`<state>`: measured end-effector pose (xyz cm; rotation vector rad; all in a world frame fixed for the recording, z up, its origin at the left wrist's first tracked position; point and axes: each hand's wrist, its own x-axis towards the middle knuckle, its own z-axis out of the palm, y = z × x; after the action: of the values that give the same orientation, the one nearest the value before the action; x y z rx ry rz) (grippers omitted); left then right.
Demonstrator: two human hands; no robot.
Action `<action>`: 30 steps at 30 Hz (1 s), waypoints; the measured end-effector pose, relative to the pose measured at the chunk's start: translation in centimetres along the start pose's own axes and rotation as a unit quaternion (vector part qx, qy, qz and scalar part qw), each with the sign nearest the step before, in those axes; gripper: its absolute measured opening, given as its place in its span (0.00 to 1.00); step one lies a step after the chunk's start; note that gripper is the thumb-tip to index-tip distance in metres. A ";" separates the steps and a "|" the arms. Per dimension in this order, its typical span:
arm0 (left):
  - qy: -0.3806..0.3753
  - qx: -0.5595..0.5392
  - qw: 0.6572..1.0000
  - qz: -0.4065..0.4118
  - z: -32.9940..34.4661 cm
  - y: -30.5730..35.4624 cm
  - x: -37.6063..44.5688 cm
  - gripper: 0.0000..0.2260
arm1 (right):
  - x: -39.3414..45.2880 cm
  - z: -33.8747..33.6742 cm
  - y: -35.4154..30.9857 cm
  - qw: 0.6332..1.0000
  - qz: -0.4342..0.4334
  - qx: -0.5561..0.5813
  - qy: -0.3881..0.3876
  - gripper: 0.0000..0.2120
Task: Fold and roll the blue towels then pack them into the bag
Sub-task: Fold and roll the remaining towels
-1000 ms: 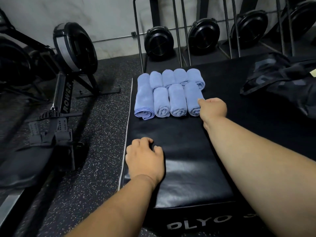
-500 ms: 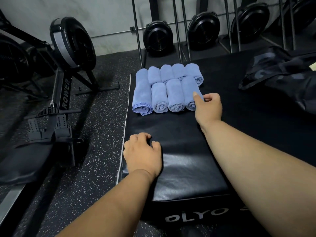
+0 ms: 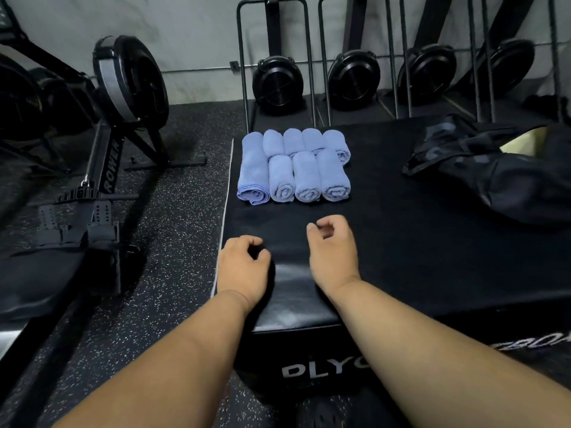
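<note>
Several rolled blue towels lie in two rows on the far left part of a black padded plyo box. A dark bag lies slumped on the box at the right. My left hand rests near the box's left edge, fingers curled, holding nothing. My right hand hovers just beside it, below the towels, fingers loosely curled and empty. Neither hand touches a towel.
A rowing machine stands on the speckled rubber floor at the left. Several upright rowers lean against the back wall behind the box.
My right hand has let go of the rightmost front towel roll and drawn back toward me, beside my left hand. The left hand stayed in place.
</note>
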<state>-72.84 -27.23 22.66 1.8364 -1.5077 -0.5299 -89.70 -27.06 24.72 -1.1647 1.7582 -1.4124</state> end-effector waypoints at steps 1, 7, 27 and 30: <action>0.003 -0.029 1.000 0.004 -1.0 -0.5 -0.5 0.08 | -1.7 0.5 -0.6 0.999 -0.002 0.008 -0.036 0.05; 0.089 -0.100 0.985 -0.107 -13.5 -8.9 -6.2 0.02 | -13.1 7.1 -6.7 0.957 -0.043 0.008 -0.287 0.11; 0.396 -0.039 0.713 -0.577 -50.8 -47.3 -53.8 0.11 | -62.1 32.3 -18.5 0.627 -0.124 -0.103 -0.762 0.12; 0.364 -0.048 0.683 -0.631 -50.3 -52.0 -57.7 0.10 | -66.7 34.0 -17.4 0.594 -0.124 -0.125 -0.785 0.10</action>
<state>-16.63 45.54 12.32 2.3483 0.4806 -0.3329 -26.62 16.69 27.81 -1.8657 0.4024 0.1729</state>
